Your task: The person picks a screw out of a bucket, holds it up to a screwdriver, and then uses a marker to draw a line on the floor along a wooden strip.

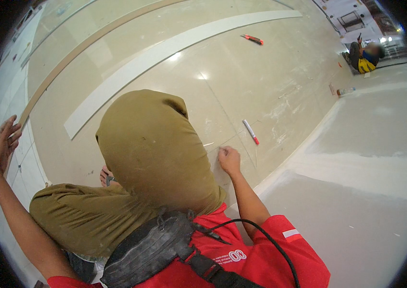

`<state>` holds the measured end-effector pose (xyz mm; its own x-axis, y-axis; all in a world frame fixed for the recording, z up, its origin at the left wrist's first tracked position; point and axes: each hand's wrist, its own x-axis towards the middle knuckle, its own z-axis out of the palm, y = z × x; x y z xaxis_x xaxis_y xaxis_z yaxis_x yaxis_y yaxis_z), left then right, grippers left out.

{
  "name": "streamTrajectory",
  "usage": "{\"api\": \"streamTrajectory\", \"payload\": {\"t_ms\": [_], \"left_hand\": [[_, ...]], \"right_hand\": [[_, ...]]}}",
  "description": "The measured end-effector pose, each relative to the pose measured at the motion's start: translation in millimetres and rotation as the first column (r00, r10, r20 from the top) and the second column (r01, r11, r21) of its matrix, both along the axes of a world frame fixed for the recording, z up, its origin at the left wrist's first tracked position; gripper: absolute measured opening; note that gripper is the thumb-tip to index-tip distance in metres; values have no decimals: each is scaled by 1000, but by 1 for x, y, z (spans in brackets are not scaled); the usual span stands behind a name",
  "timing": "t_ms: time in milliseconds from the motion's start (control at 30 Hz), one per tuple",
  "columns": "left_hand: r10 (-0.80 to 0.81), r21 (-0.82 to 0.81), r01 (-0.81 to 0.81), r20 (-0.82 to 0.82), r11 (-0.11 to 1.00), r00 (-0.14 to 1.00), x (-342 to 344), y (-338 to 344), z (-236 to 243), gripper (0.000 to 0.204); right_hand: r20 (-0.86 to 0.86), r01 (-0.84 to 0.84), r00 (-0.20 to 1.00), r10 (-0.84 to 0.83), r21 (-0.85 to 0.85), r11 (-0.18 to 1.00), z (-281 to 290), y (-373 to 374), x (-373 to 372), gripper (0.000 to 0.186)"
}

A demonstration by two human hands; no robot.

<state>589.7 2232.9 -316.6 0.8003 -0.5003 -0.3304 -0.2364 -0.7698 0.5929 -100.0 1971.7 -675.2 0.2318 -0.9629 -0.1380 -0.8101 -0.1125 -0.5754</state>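
At the far left my left hand (6, 139) is stretched out, its fingers apart and slightly curled. They lie at the near end of a long, narrow brown strip (69, 56), apparently touching it. My right hand (229, 159) rests low over the floor beside my raised knee, fingers closed in a pinch. Whatever they hold, if anything, is too small to make out. Just beyond that hand lies a white marker with a red cap (250, 132). A long white strip (165, 58) lies across the floor in front of my knee.
A red utility knife (252, 40) lies beyond the white strip. Pencil-like lines mark the glossy beige floor (280, 62). A pale wall (347, 177) rises along the right. Near its far end lies a plastic bottle (345, 91), with another person (367, 60) sitting farther back.
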Motion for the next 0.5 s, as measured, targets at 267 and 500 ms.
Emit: {"api": "streamTrajectory", "payload": {"t_ms": [267, 500], "left_hand": [[9, -8, -9, -11, 1000, 1000, -3, 3, 0, 68], [-1, 15, 1, 40, 1000, 999, 4, 3, -4, 68]], "right_hand": [[-33, 334, 942, -335, -19, 942, -2, -57, -29, 29], [-31, 118, 993, -118, -9, 993, 0, -11, -4, 28]]}}
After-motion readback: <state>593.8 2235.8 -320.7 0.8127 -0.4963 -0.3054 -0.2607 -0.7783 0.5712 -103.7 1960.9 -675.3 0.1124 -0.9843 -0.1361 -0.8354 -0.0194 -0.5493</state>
